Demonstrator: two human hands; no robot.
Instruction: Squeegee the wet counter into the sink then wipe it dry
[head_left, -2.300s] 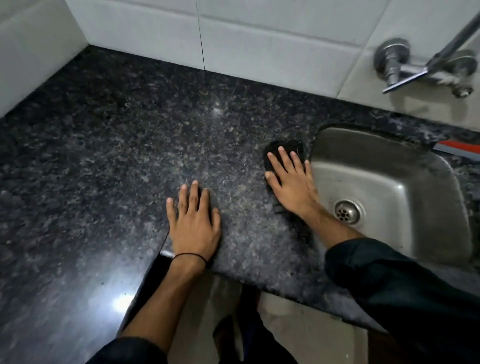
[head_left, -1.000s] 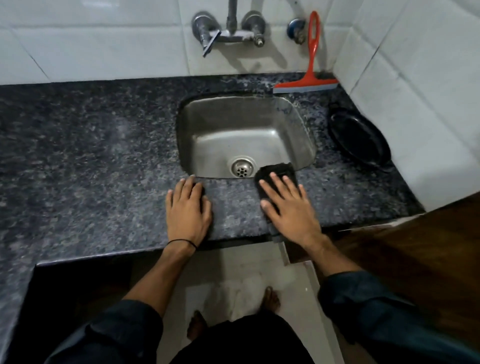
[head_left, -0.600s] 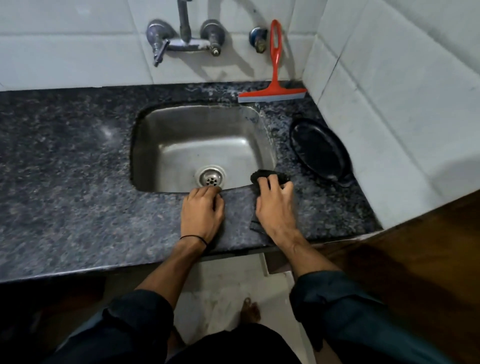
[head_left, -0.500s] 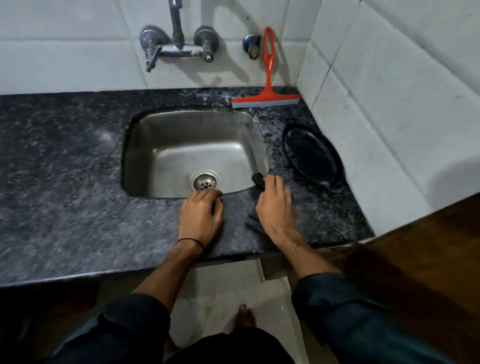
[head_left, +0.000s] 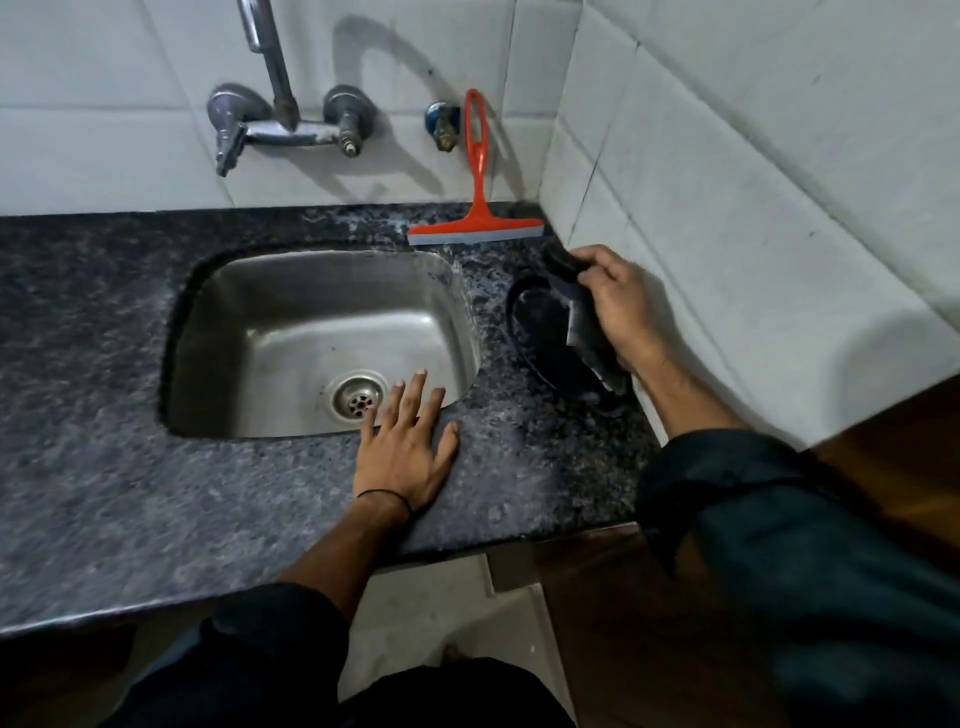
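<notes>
A dark speckled granite counter (head_left: 104, 467) surrounds a steel sink (head_left: 291, 332). My left hand (head_left: 405, 447) lies flat and open on the counter at the sink's front right rim, fingers reaching over the edge. My right hand (head_left: 618, 301) is lifted above the counter's right end, closed on a dark cloth (head_left: 576, 306) that hangs down from it. The red squeegee (head_left: 475, 208) leans against the back wall tiles behind the sink, blade on the counter.
A black oval plate (head_left: 535, 332) lies on the counter right of the sink, under the hanging cloth. A wall tap (head_left: 280, 124) is mounted above the sink. White tiled walls close off the back and right. The counter's front edge runs just below my left wrist.
My right hand has lifted the cloth off the counter in front of the sink and carried it right and back, over the black plate. My left hand slid slightly right along the sink's rim.
</notes>
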